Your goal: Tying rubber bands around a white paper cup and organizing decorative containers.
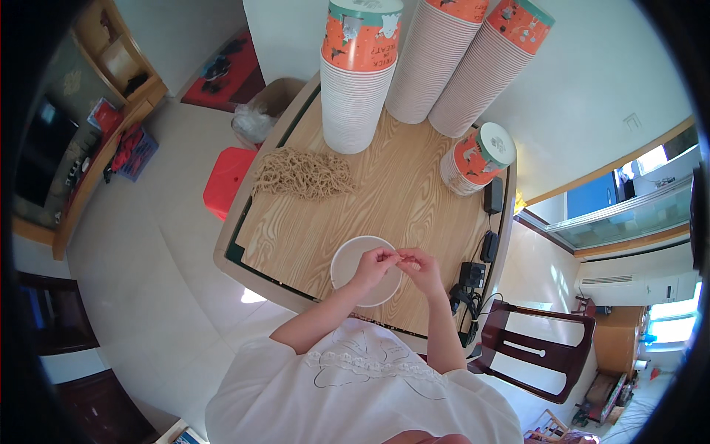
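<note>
My left hand (374,265) and my right hand (420,268) meet fingertip to fingertip over the right part of a white paper bucket (342,271) near the table's front edge. The bucket's round mouth faces up, and my left hand and forearm cover part of it. Both hands are closed in a pinch. Whatever lies between the fingers is too small to make out. Farther left on the wood-grain table (399,200) lies a loose, tangled heap of tan twine (305,175), apart from my hands.
Tall stacks of nested paper buckets, (358,103) among them, line the far side, with orange and teal printing. A shorter bucket stack (473,161) stands at the right, near black power adapters (472,274) and cables. A red stool (228,183) and a dark wooden chair (536,348) flank the table.
</note>
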The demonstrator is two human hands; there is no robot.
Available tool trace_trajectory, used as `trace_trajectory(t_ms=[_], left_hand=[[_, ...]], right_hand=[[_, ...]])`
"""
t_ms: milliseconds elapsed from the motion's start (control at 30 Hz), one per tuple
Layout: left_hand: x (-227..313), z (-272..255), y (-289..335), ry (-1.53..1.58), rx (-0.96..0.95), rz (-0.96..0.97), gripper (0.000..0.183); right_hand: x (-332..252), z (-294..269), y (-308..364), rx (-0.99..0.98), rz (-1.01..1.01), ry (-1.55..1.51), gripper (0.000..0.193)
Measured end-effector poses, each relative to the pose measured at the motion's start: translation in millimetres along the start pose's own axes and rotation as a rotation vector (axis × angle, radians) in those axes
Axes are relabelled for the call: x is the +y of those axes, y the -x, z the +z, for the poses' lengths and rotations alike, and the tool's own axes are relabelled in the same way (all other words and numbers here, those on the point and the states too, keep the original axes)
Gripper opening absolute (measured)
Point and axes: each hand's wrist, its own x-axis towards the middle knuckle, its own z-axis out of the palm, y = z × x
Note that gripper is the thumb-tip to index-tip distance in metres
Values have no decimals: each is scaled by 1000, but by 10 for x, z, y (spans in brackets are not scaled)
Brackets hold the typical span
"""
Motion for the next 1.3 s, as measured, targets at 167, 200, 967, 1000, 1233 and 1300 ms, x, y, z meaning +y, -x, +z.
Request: trace_trajectory(t_ms=[167,200,967,1000,1233,1300], left_hand=[[83,-10,48,64,-16,-55,9],[91,-11,53,45,-5,-49,9],[-106,-9,55,-259,133,268,7],[-104,-8,61,-311,122,291,8],[-67,12,123,-466,129,367,7],[-80,9,114,-471,142,375,8]], right_hand=[[-37,72,6,24,16,89,20],[-78,95,12,60,0,82,18],[-74,156,64,83,73,192,20],[-59,152,55,95,59,259,20],[-90,178,70,130,62,359,24],[-17,154,58,136,76,355,25]])
